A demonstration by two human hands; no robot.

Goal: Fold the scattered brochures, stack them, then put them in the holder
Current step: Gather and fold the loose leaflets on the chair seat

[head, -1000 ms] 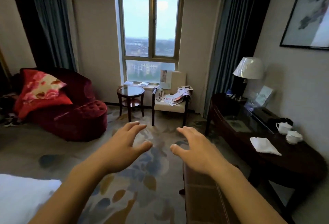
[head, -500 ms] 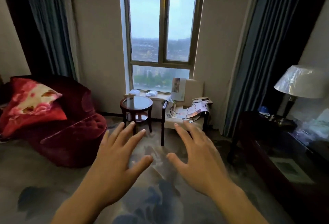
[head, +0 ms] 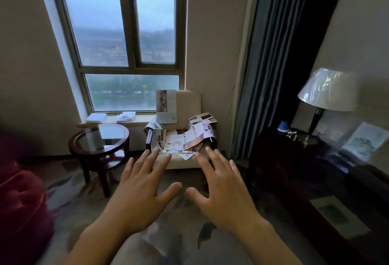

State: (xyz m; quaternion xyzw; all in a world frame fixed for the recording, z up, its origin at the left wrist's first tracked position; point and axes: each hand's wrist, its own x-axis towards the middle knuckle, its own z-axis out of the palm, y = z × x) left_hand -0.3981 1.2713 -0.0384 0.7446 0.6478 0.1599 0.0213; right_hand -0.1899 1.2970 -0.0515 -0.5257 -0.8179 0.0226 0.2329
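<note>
Approach step, nothing folded yet: brochures [head: 185, 138] sprawl across the chair [head: 189, 104] seat. Left hand [head: 141, 199] and right hand [head: 226, 199] hover short, fingers spread, empty. Next: grab one sheet.

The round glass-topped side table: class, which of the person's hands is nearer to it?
Left. The left hand hangs open just right of the round table, near its front leg. The right hand is farther right, before the chair with the brochures.

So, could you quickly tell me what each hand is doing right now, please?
Left hand: open, fingers spread, holding nothing.
Right hand: open, fingers spread, holding nothing.
</note>
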